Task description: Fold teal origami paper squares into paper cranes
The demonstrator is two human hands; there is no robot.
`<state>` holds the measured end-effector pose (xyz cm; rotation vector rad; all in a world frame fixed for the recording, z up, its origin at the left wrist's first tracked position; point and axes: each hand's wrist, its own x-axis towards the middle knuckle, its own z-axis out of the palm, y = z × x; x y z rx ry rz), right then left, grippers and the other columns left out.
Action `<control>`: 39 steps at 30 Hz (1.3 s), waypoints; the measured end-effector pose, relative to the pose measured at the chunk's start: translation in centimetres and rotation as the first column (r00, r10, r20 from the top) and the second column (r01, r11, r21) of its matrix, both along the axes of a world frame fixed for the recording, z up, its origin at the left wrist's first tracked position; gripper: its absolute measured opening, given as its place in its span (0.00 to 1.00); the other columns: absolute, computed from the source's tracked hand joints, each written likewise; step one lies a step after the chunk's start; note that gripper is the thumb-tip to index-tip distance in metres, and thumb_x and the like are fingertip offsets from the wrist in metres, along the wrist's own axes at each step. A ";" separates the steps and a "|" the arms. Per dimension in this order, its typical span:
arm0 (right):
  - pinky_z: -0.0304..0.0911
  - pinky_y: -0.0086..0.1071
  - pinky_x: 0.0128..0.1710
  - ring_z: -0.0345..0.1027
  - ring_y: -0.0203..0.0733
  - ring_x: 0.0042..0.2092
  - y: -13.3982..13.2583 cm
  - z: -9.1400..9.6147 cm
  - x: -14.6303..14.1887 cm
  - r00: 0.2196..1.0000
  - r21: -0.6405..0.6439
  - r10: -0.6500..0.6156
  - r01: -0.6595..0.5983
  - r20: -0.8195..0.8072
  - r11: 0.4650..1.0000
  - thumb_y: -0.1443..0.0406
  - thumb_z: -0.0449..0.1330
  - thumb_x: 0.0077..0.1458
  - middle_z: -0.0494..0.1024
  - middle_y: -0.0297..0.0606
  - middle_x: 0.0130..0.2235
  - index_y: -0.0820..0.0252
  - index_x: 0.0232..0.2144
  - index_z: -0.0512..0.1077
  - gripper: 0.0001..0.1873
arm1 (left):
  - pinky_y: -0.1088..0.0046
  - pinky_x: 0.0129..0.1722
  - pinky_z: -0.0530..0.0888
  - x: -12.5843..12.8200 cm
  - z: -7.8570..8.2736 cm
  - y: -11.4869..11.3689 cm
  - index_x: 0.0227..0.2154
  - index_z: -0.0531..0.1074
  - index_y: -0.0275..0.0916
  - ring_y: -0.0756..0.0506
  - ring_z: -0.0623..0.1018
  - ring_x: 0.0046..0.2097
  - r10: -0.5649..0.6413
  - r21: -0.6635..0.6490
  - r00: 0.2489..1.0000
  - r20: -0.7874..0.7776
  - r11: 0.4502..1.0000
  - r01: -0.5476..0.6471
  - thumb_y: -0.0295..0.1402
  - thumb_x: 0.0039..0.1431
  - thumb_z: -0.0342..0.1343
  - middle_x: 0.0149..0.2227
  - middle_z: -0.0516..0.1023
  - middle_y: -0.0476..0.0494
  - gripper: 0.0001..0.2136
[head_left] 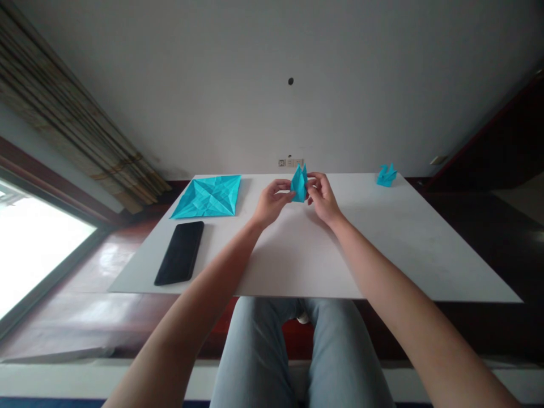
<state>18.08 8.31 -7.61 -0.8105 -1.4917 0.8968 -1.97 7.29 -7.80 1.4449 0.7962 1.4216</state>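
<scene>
Between my two hands, just above the white table (293,249), is a folded piece of blue origami paper (299,184) with two points standing upward. My left hand (272,199) pinches its left edge between thumb and fingers. On the opposite edge, the fingers of my right hand (323,196) are closed around the paper, with the fingertips partly hidden behind it. A creased blue paper sheet (209,196) lies spread out at the table's back left. A finished blue origami bird (386,175) stands at the back right.
A black smartphone (180,253) lies on the table's left side, in front of the creased sheet. The wall with its sockets (290,162) rises behind the table's far edge. My legs (297,345) are under the near edge. A curtain (85,107) hangs at the left.
</scene>
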 end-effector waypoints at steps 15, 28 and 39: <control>0.66 0.34 0.26 0.69 0.35 0.29 0.3 -0.8 0.2 0.993 -0.093 0.108 -0.102 0.055 0.990 0.43 0.73 0.59 0.82 0.33 0.41 0.49 0.45 0.72 0.24 | 0.64 0.48 0.85 0.0 0.4 -0.5 0.47 0.75 0.42 0.46 0.87 0.44 -0.011 0.026 1.000 -0.014 1.000 0.012 0.41 0.59 0.77 0.52 0.84 0.42 0.20; 0.68 0.34 0.21 0.75 0.44 0.32 -0.2 -0.9 -0.2 0.988 -0.185 0.116 -0.096 0.101 0.978 0.44 0.80 0.52 0.83 0.36 0.35 0.50 0.48 0.78 0.30 | 0.66 0.45 0.87 0.3 1.0 -1.2 0.45 0.78 0.41 0.46 0.86 0.43 -0.068 -0.073 0.997 -0.028 0.995 0.066 0.61 0.66 0.71 0.45 0.86 0.43 0.27; 0.69 0.34 0.25 0.73 0.41 0.31 0.1 -0.6 -0.2 0.994 -0.192 0.112 -0.106 0.021 0.976 0.45 0.86 0.40 0.81 0.30 0.34 0.50 0.45 0.74 0.37 | 0.46 0.73 0.77 -0.6 0.6 -0.8 0.58 0.85 0.39 0.27 0.79 0.73 -0.140 -0.057 0.986 -0.090 0.989 0.136 0.46 0.52 0.83 0.64 0.86 0.33 0.32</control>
